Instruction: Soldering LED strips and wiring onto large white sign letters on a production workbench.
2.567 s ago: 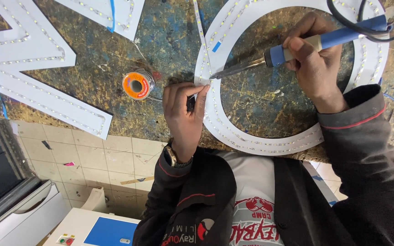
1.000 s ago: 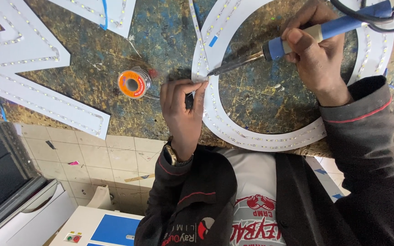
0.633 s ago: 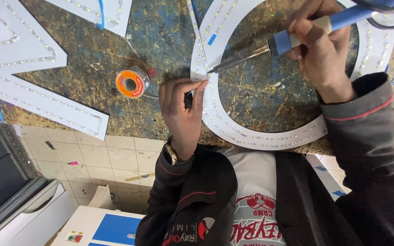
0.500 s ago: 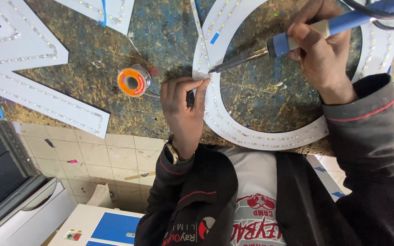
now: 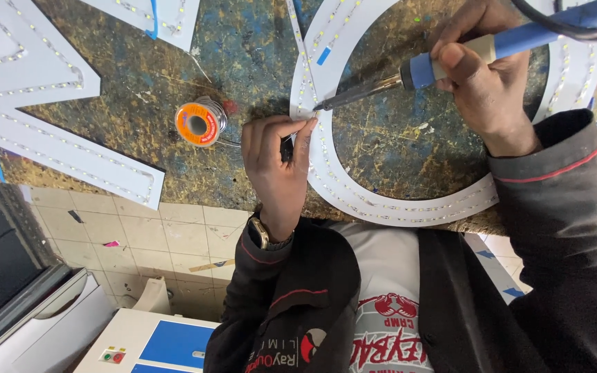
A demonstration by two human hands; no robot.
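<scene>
Our right hand (image 5: 485, 90) grips a blue soldering iron (image 5: 450, 62), its long axis slanting down-left to the white ring panel (image 5: 326, 173). Our left hand (image 5: 274, 162), just below the tip, pinches something small against that panel on the tabletop (image 5: 243, 41).

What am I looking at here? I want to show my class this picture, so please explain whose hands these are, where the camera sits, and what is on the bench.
A camera worn on a person's head looks down at their own hands. The right hand holds a blue-handled soldering iron, its tip at a white ring-shaped panel lined with small lights. The left hand pinches something small beside the tip. An orange solder spool and a white angular panel lie on the stained workbench.
</scene>
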